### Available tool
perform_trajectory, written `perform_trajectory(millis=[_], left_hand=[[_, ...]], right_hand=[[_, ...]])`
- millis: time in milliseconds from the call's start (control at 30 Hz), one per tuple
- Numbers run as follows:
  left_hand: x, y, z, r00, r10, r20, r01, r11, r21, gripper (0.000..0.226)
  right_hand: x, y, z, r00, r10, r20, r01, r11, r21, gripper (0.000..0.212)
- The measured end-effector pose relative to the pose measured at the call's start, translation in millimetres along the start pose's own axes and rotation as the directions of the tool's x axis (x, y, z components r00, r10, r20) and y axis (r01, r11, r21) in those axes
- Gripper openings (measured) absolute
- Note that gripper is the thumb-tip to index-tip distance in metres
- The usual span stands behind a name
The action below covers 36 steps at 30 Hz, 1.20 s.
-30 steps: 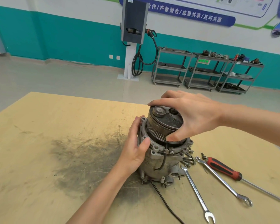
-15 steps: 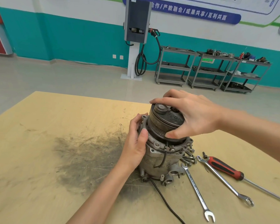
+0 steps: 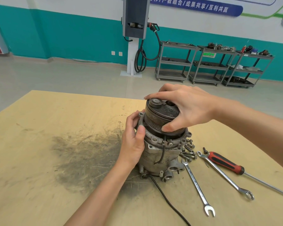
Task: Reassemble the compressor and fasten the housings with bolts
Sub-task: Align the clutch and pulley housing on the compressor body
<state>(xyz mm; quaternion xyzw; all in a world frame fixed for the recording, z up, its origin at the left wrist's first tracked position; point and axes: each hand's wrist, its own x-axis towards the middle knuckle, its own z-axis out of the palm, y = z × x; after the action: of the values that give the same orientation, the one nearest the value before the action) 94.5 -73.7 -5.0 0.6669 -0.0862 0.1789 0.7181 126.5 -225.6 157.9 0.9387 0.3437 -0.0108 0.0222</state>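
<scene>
A grey metal compressor (image 3: 155,157) stands upright on the wooden table (image 3: 39,144), its dark grooved pulley (image 3: 160,116) on top, tilted a little to the left. My right hand (image 3: 186,108) grips the pulley from above, thumb on the grooves, fingers over the far rim. My left hand (image 3: 134,141) holds the left edge of the front housing flange (image 3: 152,139), thumb pressed on the rim. Several loose bolts (image 3: 189,150) lie just right of the compressor body. A black cable (image 3: 167,201) runs from the base toward me.
Two combination wrenches (image 3: 198,188) (image 3: 225,176) and a red-handled screwdriver (image 3: 227,163) lie on the table to the right of the bolts. A dark greasy smear (image 3: 85,157) covers the table left of the compressor. Grey shelf carts (image 3: 207,64) stand far behind.
Both hands keep their hold; the pulley and front housing have shifted only slightly, tilting a bit more leftward. The camera moved a little closer and to the right.
</scene>
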Motion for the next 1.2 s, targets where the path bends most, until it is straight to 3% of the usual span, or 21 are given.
perform_trajectory(millis=[167,400,600,667,700,767,833,933,1000,1100,1200], left_hand=[[1,-4,0,1.0,0.003,-0.006,-0.003,1.0,-0.008,0.086],[0,-5,1,1.0,0.02,-0.01,-0.02,1.0,0.004,0.083],[4,19,-14,0.996,-0.002,0.091,-0.003,0.999,0.052,0.083],[12,37,-21,0.986,0.004,0.167,-0.033,0.985,0.17,0.095],[16,47,-21,0.975,-0.013,0.221,-0.042,0.969,0.242,0.105],[22,66,-12,0.949,-0.073,0.306,-0.048,0.928,0.369,0.121],[25,75,0,0.942,-0.094,0.323,-0.064,0.893,0.446,0.126],[27,72,7,0.96,-0.026,0.28,-0.094,0.909,0.407,0.126],[26,66,9,0.967,0.047,0.252,-0.138,0.924,0.358,0.121],[22,58,13,0.969,0.158,0.192,-0.207,0.94,0.27,0.109],[20,55,14,0.97,0.215,0.116,-0.236,0.948,0.214,0.103]], right_hand=[[-5,3,7,0.999,-0.011,-0.04,0.009,0.999,-0.03,0.093],[-5,0,7,0.998,-0.017,-0.061,0.011,0.996,-0.091,0.088],[-2,1,4,0.999,-0.021,-0.039,0.017,0.995,-0.095,0.091],[-6,7,5,0.999,-0.041,0.0,0.041,0.998,0.04,0.098],[-10,11,4,0.998,-0.059,-0.007,0.059,0.977,0.207,0.1],[-22,21,7,0.99,-0.008,-0.14,0.087,0.818,0.569,0.103],[-37,29,20,0.949,0.15,-0.278,0.118,0.647,0.753,0.106],[-49,25,61,0.915,0.254,-0.313,0.126,0.557,0.821,0.116],[-46,16,86,0.911,0.258,-0.323,0.13,0.563,0.816,0.12],[-33,9,103,0.871,0.272,-0.408,0.18,0.597,0.782,0.112],[-22,4,109,0.807,0.37,-0.461,0.248,0.497,0.832,0.108]])
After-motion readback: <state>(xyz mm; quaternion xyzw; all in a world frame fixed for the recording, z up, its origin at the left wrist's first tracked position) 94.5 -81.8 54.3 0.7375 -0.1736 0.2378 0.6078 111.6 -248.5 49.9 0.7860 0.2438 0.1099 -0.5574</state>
